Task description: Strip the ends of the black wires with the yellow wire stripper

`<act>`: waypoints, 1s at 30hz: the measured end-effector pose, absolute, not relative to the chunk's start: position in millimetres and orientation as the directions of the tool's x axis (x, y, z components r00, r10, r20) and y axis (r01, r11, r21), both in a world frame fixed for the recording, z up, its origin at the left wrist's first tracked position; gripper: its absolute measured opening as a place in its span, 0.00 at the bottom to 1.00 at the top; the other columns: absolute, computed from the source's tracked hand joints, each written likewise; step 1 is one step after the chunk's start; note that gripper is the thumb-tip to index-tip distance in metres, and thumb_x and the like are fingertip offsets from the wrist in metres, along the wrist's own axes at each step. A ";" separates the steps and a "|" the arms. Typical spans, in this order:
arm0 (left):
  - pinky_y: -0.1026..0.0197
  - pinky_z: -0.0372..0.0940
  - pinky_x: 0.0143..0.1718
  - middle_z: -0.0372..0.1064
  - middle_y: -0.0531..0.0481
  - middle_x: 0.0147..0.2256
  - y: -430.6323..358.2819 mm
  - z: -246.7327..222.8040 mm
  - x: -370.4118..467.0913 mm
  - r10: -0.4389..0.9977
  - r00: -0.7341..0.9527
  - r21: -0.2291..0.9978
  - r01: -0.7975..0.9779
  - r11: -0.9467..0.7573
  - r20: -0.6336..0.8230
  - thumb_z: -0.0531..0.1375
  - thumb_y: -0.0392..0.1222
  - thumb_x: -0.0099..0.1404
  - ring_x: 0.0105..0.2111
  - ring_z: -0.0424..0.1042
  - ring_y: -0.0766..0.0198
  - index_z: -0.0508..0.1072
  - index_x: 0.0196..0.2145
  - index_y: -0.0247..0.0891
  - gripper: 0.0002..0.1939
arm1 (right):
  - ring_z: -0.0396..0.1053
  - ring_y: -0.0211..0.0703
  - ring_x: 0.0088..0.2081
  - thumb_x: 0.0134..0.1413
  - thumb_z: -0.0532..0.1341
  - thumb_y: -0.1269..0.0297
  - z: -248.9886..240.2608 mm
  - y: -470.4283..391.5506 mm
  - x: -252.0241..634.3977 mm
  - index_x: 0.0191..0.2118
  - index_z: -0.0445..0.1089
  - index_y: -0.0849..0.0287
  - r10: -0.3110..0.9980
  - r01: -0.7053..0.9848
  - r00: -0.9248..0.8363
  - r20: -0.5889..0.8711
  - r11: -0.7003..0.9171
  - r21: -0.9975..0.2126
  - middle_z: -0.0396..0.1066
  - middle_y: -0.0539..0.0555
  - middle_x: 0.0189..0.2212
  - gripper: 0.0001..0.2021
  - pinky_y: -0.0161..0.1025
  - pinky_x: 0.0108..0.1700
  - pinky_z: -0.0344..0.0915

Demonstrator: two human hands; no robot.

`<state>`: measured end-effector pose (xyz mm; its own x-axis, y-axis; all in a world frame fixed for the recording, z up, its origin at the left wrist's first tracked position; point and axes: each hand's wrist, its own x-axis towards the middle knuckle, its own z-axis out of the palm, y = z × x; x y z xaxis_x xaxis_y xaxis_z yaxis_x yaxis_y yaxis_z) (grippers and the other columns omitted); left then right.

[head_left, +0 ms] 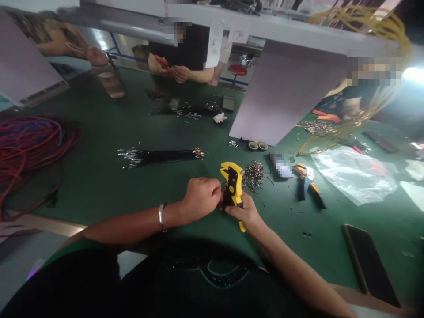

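Right hand: gripped yellow tool | Left hand: curled, contents indiscernible | Wire bundle, tool's ten o'clock: seemed done | Loose pieces, two o'clock: remainder was unclear

The left hand is concealing its fingertips, so whether it is gripping anything is unclear. The yellow wire stripper is hiding some of the right hand's fingers, while that hand is covering part of the handles. The left edge is cutting off the red cable coil; the right edge is cropping a white sheet. Pixelation is masking much of a small item. Pieces in the terminal pile are appearing too small to identify.
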<state>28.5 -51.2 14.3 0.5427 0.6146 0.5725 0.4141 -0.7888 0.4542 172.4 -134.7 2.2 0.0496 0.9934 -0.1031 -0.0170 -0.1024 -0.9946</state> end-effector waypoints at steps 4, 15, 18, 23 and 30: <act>0.65 0.58 0.24 0.66 0.54 0.16 -52.5 15.0 28.5 0.639 0.560 0.515 0.389 -0.764 0.527 0.53 0.29 0.55 0.18 0.63 0.69 0.69 0.18 0.36 0.12 | 0.60 0.38 0.26 0.38 0.60 0.67 3.8 -135.2 171.3 0.29 0.65 0.59 0.994 0.144 0.106 -0.029 -0.045 -0.989 0.65 0.48 0.24 0.07 0.35 0.29 0.58; 0.66 0.58 0.24 0.66 0.54 0.17 -58.0 24.5 26.0 0.650 0.594 0.628 0.291 -0.722 0.473 0.55 0.30 0.57 0.19 0.63 0.70 0.69 0.19 0.36 0.11 | 0.60 0.38 0.25 0.42 0.56 0.69 -2.5 -138.1 170.4 0.31 0.61 0.58 0.977 0.462 0.140 0.161 0.080 -0.883 0.63 0.48 0.24 0.06 0.35 0.29 0.60; 0.67 0.58 0.22 0.64 0.55 0.16 -59.4 30.4 23.8 0.637 0.594 0.651 0.235 -0.722 0.492 0.53 0.28 0.56 0.18 0.62 0.71 0.68 0.19 0.36 0.11 | 0.65 0.43 0.28 0.41 0.56 0.70 -5.0 -139.7 169.4 0.37 0.61 0.58 0.951 0.587 0.152 0.269 0.132 -0.798 0.66 0.52 0.28 0.12 0.39 0.32 0.63; 0.69 0.58 0.21 0.62 0.56 0.16 -60.7 35.2 21.6 0.598 0.577 0.653 0.143 -0.744 0.556 0.54 0.28 0.54 0.18 0.61 0.72 0.66 0.19 0.36 0.10 | 0.68 0.50 0.34 0.39 0.56 0.70 -8.9 -142.1 171.1 0.44 0.60 0.59 0.874 0.764 0.109 0.473 0.231 -0.602 0.68 0.57 0.34 0.20 0.44 0.37 0.66; 0.70 0.53 0.19 0.56 0.59 0.15 -62.3 41.0 19.2 0.551 0.587 0.628 0.089 -0.773 0.593 0.57 0.29 0.55 0.16 0.55 0.74 0.60 0.16 0.36 0.14 | 0.65 0.49 0.32 0.43 0.57 0.70 -3.0 -143.5 173.4 0.42 0.59 0.60 0.802 0.850 0.019 0.597 0.301 -0.431 0.66 0.58 0.32 0.16 0.43 0.33 0.64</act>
